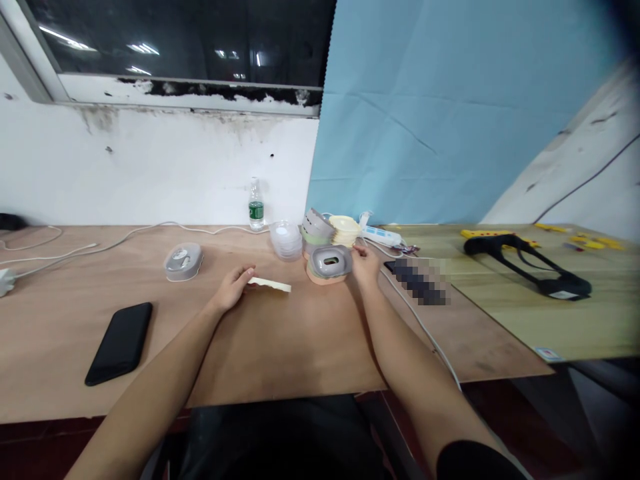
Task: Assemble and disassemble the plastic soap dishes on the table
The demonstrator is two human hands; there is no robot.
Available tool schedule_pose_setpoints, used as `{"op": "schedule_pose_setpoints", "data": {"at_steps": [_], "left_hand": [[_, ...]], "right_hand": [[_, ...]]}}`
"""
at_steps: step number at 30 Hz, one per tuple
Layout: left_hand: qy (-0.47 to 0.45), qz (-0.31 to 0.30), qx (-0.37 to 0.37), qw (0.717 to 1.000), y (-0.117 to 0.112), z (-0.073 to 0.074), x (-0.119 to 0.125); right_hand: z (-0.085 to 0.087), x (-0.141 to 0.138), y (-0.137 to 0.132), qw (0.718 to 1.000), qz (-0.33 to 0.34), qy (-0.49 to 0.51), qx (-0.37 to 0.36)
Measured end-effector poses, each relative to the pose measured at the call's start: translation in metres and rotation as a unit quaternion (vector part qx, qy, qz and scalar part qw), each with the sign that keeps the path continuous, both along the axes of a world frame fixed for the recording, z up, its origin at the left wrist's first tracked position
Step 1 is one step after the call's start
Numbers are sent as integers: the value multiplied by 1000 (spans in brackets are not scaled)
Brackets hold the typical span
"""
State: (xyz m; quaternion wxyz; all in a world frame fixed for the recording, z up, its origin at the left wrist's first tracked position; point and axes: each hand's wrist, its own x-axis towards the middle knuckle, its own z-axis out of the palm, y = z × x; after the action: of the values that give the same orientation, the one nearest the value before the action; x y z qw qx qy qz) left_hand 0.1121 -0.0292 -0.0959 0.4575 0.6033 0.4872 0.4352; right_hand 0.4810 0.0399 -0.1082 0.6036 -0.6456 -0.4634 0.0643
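Note:
My left hand (234, 288) pinches one end of a thin cream plastic rim piece (270, 285), held edge-on over the table. At the right edge of a grey plastic lid (334, 261) with an oval slot are the closed fingertips of my right hand (367, 265). That lid tops a small stack with a peach-coloured piece (326, 279) at the bottom. Just behind stand a tilted stack of grey pieces (318, 225), a stack of cream pieces (345, 228) and nested clear plastic containers (287, 240).
A grey-rimmed container (183, 263) and a black phone (120, 342) lie on the left of the table. By the wall stand a water bottle (256, 207) and a power strip (383, 236). White cables cross the table. A black strap-like frame (530, 263) lies right.

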Motion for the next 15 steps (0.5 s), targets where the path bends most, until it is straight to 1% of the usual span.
{"op": "schedule_pose_setpoints", "data": {"at_steps": [2,3,5,7,8,10,12,15], "left_hand": [[-2,6,-1,1000,1,-1,0],[-3,11,-1,1000,1,-2,0],[-8,22,-2,1000,3,-4,0],[-20,39,-7,999,6,-6,-1],[-29,50,-12,998,7,-6,-2],[-52,72,-20,996,9,-6,-3],[-79,87,-25,993,10,-6,-5],[-115,76,-41,990,10,-6,-6]], "right_hand": [[9,-8,-9,996,-33,-67,46],[14,-13,-14,992,-37,-97,72],[24,-29,-27,983,-13,-142,112],[30,-49,-41,973,50,-182,133],[33,-59,-48,963,96,-207,144],[34,-81,-62,936,192,-250,156],[33,-102,-74,906,273,-284,153],[27,-124,-84,879,343,-309,124]]}}
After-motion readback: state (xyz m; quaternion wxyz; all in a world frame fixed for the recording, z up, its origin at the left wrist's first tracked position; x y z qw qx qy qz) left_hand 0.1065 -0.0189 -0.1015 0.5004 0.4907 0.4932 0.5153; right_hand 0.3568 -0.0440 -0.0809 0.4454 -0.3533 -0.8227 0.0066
